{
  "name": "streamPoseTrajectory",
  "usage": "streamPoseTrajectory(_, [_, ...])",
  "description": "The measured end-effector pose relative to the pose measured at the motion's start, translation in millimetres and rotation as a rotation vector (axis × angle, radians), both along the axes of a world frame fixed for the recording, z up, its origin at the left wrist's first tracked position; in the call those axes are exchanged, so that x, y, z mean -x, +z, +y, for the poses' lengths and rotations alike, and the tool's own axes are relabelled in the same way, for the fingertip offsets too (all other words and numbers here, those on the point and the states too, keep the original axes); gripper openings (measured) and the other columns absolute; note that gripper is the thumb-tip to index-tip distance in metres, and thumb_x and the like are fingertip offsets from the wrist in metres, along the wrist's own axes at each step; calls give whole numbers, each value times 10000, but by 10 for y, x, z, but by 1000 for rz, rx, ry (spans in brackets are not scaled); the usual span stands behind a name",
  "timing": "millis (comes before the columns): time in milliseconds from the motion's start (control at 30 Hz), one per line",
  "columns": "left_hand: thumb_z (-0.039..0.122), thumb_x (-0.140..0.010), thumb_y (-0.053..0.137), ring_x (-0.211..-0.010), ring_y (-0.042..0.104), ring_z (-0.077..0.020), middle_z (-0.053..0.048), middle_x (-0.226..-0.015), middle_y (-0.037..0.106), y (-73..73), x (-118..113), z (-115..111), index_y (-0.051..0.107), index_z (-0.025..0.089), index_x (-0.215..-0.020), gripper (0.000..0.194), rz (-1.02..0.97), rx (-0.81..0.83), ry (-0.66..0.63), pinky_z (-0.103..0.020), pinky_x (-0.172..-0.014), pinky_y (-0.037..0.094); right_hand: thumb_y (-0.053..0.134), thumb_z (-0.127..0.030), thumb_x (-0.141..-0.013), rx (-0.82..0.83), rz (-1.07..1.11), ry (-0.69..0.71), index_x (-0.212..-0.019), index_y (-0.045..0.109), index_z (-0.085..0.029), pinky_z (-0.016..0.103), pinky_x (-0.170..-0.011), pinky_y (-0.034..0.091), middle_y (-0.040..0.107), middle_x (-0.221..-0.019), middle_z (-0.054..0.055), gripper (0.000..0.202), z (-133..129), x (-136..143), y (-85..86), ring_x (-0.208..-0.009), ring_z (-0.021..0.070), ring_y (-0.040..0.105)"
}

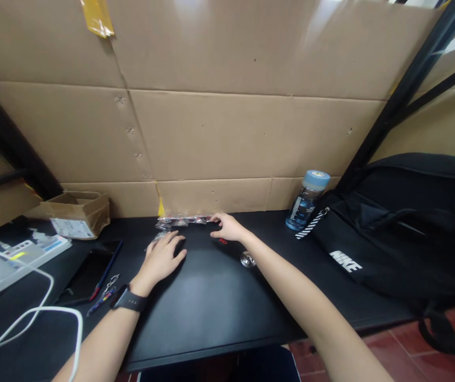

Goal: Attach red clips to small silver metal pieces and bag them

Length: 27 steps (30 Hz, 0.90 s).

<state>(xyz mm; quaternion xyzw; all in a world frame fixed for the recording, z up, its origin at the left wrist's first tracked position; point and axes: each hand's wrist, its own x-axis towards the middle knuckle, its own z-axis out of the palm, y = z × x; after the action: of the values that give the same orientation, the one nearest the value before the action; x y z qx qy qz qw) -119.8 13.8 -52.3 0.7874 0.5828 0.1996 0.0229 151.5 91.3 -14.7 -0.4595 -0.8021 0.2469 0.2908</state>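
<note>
My left hand (164, 258) rests palm down over the black table, fingers spread, with a dark watch on its wrist. Crumpled clear plastic (159, 235) shows partly from under its fingertips. A row of small clear plastic packets (185, 220) with dark and reddish contents lies along the table's back edge. At the right end of that row, my right hand (229, 228) has its fingertips on or just beside the packets, its thumb held apart. Just below it lies a small red cord (222, 241). Beside my right forearm sits a round shiny metal piece (247, 259), partly hidden.
Cardboard walls (211, 132) close off the back. On the left are a small open cardboard box (80, 215), a power strip (20, 265) with white cables, a dark tablet or phone (90, 273) and a keychain (104, 294). A blue-capped bottle (307, 201) and black backpack (390, 239) stand right.
</note>
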Motion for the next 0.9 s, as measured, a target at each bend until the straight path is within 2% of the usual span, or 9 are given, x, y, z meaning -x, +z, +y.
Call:
streamPoseTrajectory(133, [390, -938, 505, -1420, 407, -351, -134, -1543, 467, 5, 99, 16, 603, 274, -1299, 392, 19, 3, 89, -602, -1089, 313, 889, -190, -568, -23, -16, -70, -951, 726, -196, 289, -768, 516, 728, -955, 27, 416, -77, -147, 90, -771, 161, 649])
streamPoseTrajectory(200, [388, -931, 507, -1440, 375, -364, -140, -1557, 444, 24, 112, 5, 595, 263, -1309, 408, 15, -16, 127, -611, -1094, 306, 829, -234, -659, -84, 12, -196, -966, 714, -191, 304, -780, 518, 720, -928, 39, 331, -133, -290, 191, -781, 180, 653])
streamPoseTrajectory(267, [378, -920, 514, -1451, 352, -370, -138, -1561, 434, 44, 107, -9, 588, 258, -1313, 418, 0, -42, 144, -614, -1101, 295, 646, -309, -842, -189, 69, -402, -1121, 651, -160, 371, -876, 503, 692, -1023, 107, 316, -208, -519, 332, -902, 230, 647])
streamPoseTrajectory(333, [363, -906, 525, -1452, 349, -365, -130, -1550, 446, 66, 92, -21, 588, 261, -1299, 411, -23, -63, 147, -604, -1101, 298, 470, -348, -937, -324, 140, -653, -1285, 514, -109, 476, -1006, 427, 593, -1221, 206, 424, -294, -835, 481, -1091, 294, 580])
streamPoseTrajectory(400, [350, -894, 534, -1438, 368, -351, -119, -1529, 468, 91, 76, -32, 594, 272, -1272, 391, -53, -80, 144, -582, -1093, 313, 544, -415, -894, -581, 272, -1073, -1306, 454, -132, 504, -1048, 390, 523, -1302, 219, 508, -374, -1198, 593, -1183, 330, 525])
streamPoseTrajectory(500, [337, -885, 544, -1391, 421, -337, -114, -1494, 496, 127, 58, -44, 598, 283, -1245, 368, -93, -90, 141, -557, -1070, 337, 723, -513, -741, -639, 302, -1405, -1384, 344, -194, 607, -1070, 326, 419, -1426, 234, 811, -440, -1699, 631, -1339, 419, 392])
streamPoseTrajectory(567, [333, -883, 545, -1363, 443, -341, -115, -1474, 507, 142, 46, -48, 601, 282, -1230, 355, -109, -90, 134, -558, -1054, 343, 818, -545, -612, -493, 304, -1417, -1364, 364, -217, 598, -1021, 382, 488, -1379, 219, 937, -440, -1926, 581, -1282, 429, 464])
streamPoseTrajectory(633, [329, -886, 539, -1349, 451, -343, -109, -1457, 516, 150, 26, -54, 605, 286, -1214, 337, -120, -91, 110, -563, -1043, 345, 862, -535, -548, -310, 282, -1306, -1303, 432, -219, 556, -1010, 414, 592, -1285, 189, 925, -409, -2046, 506, -1230, 407, 535])
streamPoseTrajectory(900, [276, -878, 538, -1220, 532, -310, -86, -1321, 581, 206, -71, -125, 624, 286, -1114, 252, -208, -226, 147, -487, -992, 382, 828, -532, -600, -166, 293, -1294, -1305, 445, -188, 571, -1008, 422, 610, -1315, 231, 873, -124, -1984, 414, -1217, 423, 575])
